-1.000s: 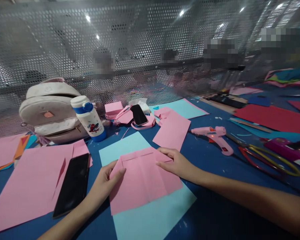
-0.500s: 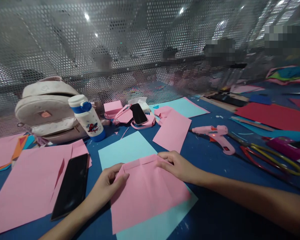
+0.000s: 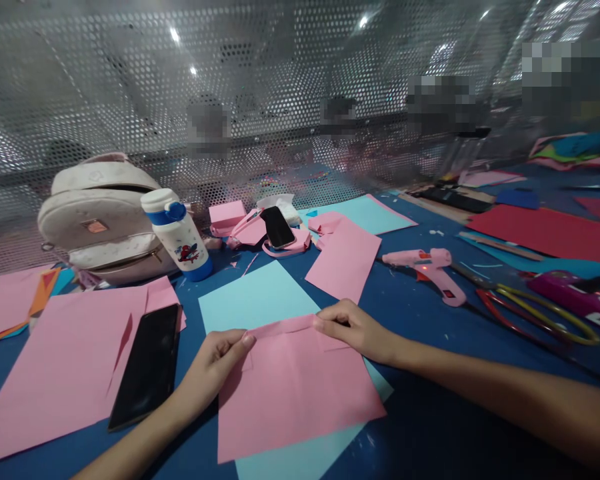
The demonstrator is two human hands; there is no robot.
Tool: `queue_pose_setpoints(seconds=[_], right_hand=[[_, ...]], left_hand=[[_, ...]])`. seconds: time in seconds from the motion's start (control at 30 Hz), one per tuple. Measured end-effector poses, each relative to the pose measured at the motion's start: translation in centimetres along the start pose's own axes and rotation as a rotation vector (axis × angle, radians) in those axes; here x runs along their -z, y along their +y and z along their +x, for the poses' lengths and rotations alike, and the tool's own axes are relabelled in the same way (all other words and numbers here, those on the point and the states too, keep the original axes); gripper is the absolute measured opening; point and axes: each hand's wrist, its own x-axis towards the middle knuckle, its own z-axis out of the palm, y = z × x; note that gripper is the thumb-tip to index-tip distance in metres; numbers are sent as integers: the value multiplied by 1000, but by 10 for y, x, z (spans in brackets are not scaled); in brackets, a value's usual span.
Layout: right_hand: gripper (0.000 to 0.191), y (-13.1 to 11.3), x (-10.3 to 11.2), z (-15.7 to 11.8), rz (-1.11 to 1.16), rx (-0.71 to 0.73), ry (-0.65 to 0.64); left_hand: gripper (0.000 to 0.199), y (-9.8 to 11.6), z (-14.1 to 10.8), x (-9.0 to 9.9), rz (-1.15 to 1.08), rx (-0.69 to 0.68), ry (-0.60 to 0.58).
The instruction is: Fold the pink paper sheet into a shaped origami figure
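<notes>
A pink paper sheet with a narrow fold along its far edge lies over a light blue sheet. My left hand pinches the far left corner, thumb on top. At the far right corner, my right hand grips the same edge between thumb and curled fingers. Faint creases run down the pink sheet, and its near edge hangs loose. The fingertips beneath the paper are hidden. Beyond my right hand lies a smaller pink piece.
A black phone rests on pink paper at left. Behind stand a bottle and a white backpack. On the right are a pink glue gun, scissors and red paper. A perforated metal screen borders the table.
The pink sheet's far edge is pulled straighter between my hands, and its right side lies turned slightly. My left thumb has shifted a little left. The view has moved slightly.
</notes>
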Motion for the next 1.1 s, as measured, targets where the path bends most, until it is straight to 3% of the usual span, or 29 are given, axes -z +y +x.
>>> queue_pose_setpoints(seconds=[0.4,0.73,0.93,1.0,1.07,1.1], right_hand=[[55,3,-1,0,-57,12,-5],[53,4,-2,-1,-57,35,3],[56,6,-1,-2,-43,43,-27],[54,6,-1,0,-59,36,8],[51,7,-2,1,-76,27,38],[51,7,-2,2,-82,24,46]], left_hand=[[52,-3,1,-2,35,5,-65],[53,4,-1,0,36,-67,-55],[53,-3,-1,-2,112,-97,-45],[46,0,1,-2,163,-150,22],[27,12,-1,0,255,-312,136],[28,21,-5,1,323,-424,186]])
